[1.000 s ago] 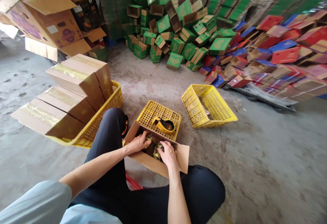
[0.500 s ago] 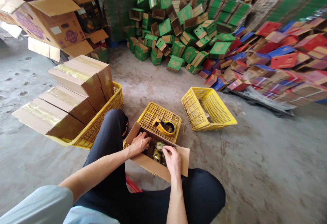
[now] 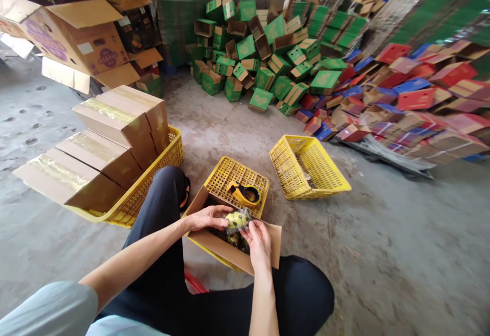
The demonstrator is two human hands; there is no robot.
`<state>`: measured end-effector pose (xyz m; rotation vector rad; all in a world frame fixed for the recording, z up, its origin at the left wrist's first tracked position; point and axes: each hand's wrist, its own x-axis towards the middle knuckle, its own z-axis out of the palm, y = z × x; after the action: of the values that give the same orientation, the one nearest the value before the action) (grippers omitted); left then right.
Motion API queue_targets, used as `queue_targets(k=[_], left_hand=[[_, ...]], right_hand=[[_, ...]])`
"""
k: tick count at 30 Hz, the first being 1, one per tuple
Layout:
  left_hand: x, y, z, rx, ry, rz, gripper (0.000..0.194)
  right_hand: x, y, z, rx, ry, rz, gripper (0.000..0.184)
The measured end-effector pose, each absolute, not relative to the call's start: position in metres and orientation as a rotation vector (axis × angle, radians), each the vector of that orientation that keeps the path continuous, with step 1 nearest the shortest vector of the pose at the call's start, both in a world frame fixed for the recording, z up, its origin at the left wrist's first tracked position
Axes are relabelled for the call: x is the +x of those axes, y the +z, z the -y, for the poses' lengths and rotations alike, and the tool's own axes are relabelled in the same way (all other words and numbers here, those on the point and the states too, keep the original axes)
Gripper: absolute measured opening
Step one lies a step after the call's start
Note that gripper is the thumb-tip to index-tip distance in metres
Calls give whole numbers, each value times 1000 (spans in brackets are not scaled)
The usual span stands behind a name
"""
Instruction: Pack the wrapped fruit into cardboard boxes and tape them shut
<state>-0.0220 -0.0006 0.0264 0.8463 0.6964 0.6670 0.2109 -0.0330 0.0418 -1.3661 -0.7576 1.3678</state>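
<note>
Over an open cardboard box (image 3: 220, 244), my left hand (image 3: 209, 217) and my right hand (image 3: 259, 244) hold a plastic-wrapped yellow item with dark spots (image 3: 238, 219) between them. My left fingers pinch its left end, and my right fingertips grip its right end. What is inside the wrapper I cannot make out for sure. Below the hands, more wrapped yellow-and-dark items (image 3: 239, 242) lie in the box, partly hidden. The box rests on an upturned yellow plastic crate (image 3: 220, 172). Just beyond it, a yellow-and-black tape dispenser (image 3: 245, 193) lies on the crate.
At left, a yellow crate (image 3: 174, 147) holds several taped cardboard boxes (image 3: 103, 144). Another yellow crate (image 3: 325, 170) stands tilted at right. Farther back lie heaps of green boxes (image 3: 260, 98) and red and blue boxes (image 3: 415, 98). My knees flank the open box.
Both hands have come up from inside the box and closer together. They now hold one wrapped yellow item above it. The view has shifted slightly.
</note>
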Motion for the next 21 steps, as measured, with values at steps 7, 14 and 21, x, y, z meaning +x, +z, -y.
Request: queue_targets(k=[7,14,21], left_hand=[[-22,33,1,946,668,-673,67],[-24,35,1,978,639,-700,64],[-20,31,2,819,705,-660,66]], right_hand=[[212,50,34,-1459,1288,974,52],[208,51,36,-1394,1377,885,49],[207,46,37,-1434,1334,871,48]])
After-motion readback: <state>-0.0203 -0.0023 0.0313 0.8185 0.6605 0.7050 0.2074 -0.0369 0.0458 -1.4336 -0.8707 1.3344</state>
